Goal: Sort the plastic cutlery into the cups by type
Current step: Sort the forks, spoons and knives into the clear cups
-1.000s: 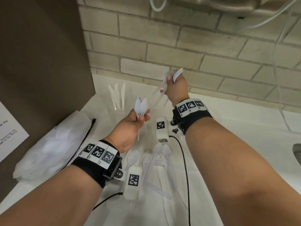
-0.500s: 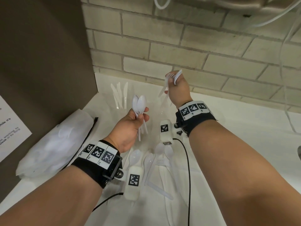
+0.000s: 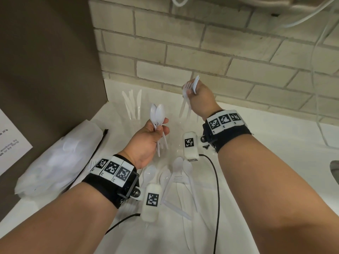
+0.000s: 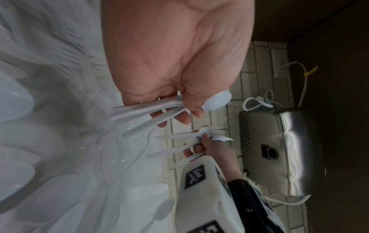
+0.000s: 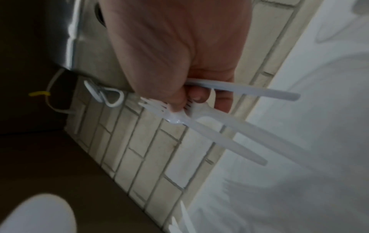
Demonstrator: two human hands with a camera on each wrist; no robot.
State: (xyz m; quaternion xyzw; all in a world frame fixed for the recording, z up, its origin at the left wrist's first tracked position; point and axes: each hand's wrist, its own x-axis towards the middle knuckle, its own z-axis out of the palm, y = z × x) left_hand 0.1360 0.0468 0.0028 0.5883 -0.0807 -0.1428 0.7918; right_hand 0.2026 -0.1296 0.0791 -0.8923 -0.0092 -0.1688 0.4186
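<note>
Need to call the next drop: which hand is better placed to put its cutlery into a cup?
Probably the left hand: its spoons hang handles-down near the cup of knives. The right hand holds forks higher, by the wall.

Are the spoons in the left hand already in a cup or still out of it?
Out. The left hand grips the spoons by their handles above the counter, bowls up, handle ends hanging free.
</note>
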